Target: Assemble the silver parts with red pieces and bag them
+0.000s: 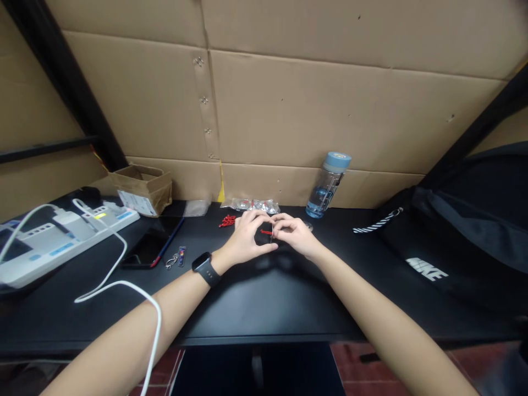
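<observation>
My left hand (246,236), with a black watch on its wrist, curves with thumb and fingers around the edges of a thin flat piece (271,235) seen nearly edge-on. A short red cord (266,232) shows between the hands at that piece. My right hand (295,234) pinches at the cord's right end, its fingertips partly hiding it. Just behind the left hand lie a bundle of red cords (227,220) and a clear bag with shiny contents (251,205). A small round clear item (308,225) is partly hidden behind the right hand.
A keychain (181,256) and a black tablet (152,242) lie left, near a white power strip (74,236) whose cable (124,283) crosses above my left forearm. Behind stand a cardboard box (144,187) and a water bottle (328,184). A black bag (454,236) sits right.
</observation>
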`<state>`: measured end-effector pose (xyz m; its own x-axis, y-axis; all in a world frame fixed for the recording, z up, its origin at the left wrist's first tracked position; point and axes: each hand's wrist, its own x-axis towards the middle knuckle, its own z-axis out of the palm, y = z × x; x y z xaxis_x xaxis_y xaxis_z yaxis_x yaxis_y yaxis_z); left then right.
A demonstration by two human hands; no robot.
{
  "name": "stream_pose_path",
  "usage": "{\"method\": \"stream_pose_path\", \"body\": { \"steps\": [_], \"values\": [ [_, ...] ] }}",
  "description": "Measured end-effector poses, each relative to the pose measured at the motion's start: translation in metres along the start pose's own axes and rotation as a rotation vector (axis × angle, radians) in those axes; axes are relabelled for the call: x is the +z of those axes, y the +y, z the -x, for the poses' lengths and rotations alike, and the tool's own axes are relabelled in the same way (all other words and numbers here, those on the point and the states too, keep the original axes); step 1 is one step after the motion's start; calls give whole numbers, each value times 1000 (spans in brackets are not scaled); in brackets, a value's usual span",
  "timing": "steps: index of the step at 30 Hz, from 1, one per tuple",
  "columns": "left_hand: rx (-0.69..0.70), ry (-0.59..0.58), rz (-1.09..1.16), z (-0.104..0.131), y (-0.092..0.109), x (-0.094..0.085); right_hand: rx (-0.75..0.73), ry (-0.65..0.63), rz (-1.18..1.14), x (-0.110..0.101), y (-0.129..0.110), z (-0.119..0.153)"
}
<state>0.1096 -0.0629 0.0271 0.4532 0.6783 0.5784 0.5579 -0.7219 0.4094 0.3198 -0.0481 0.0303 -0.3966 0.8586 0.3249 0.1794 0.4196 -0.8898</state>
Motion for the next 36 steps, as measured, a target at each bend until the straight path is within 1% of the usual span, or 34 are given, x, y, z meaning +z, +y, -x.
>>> {"method": "stream_pose_path", "body": {
  "steps": [5,8,12,16,20,25,28,32,34,36],
  "values": [
    [-61,37,-51,0,-6,4,10,19,92,-5,1,-2],
    [-96,11,-36,-1,-10,4,10,28,110,-12,2,-3],
    [-150,-56,-29,-1,-11,5,8,12,134,-17,3,-3],
    [-183,-178,-51,-1,-11,7,-7,-11,230,-19,5,-3],
    [-162,-293,-84,2,-12,9,-52,-44,340,-20,9,-2],
    [-128,-360,-130,6,-17,10,-89,-70,527,-26,11,-1],
    [-140,-354,-145,7,-22,10,-78,-51,629,-33,16,-2],
    [-136,-311,-178,5,-29,6,-50,-7,711,-42,26,-5],
    [-130,-278,-202,4,-35,1,-45,-2,718,-48,29,-7],
    [-139,-238,-234,1,-43,-7,-55,-16,721,-60,29,-8]
  ]
}}
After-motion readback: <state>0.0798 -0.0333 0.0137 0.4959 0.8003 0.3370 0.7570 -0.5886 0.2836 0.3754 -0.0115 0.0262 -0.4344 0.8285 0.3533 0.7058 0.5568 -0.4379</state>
